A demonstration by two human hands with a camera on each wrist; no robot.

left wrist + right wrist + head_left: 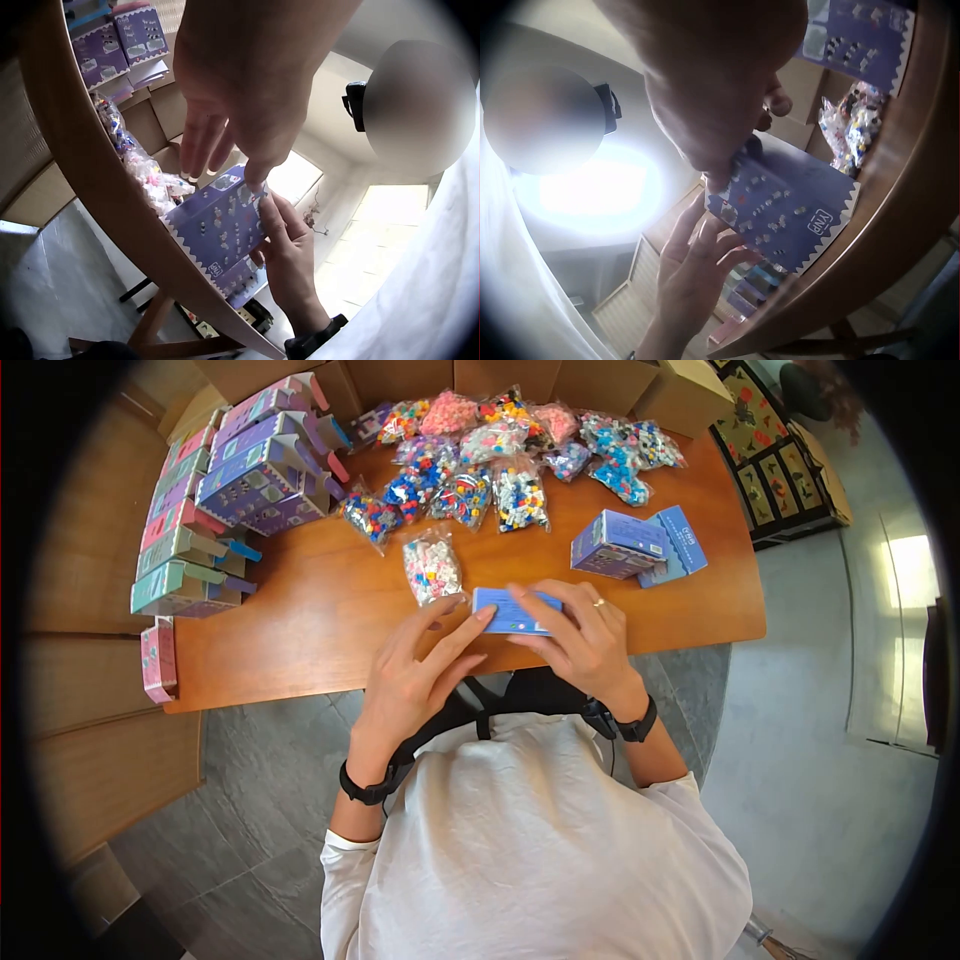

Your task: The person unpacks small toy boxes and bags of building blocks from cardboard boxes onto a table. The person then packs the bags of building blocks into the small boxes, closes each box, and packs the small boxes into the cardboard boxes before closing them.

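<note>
A blue-purple box (515, 612) (217, 225) (780, 210) is between the two hands near the table's front edge. My right hand (590, 640) (291, 262) (720, 82) pinches its right side between thumb and fingers. At the box's left side, my left hand (405, 680) (244, 82) (686, 281) touches it with fingers extended and spread. Scalloped white trim edges the printed face in both wrist views. Just behind the left hand's fingertips, a clear bag of pink and white pieces (432, 565) lies on the table.
Several bags of coloured pieces (465, 490) lie at the table's back. Stacked open-flapped boxes (265, 470) fill the left side, with a small pink box (158, 660) at the left edge. An open purple box (618, 545) stands on the right. Cardboard boxes (505, 378) line the rear.
</note>
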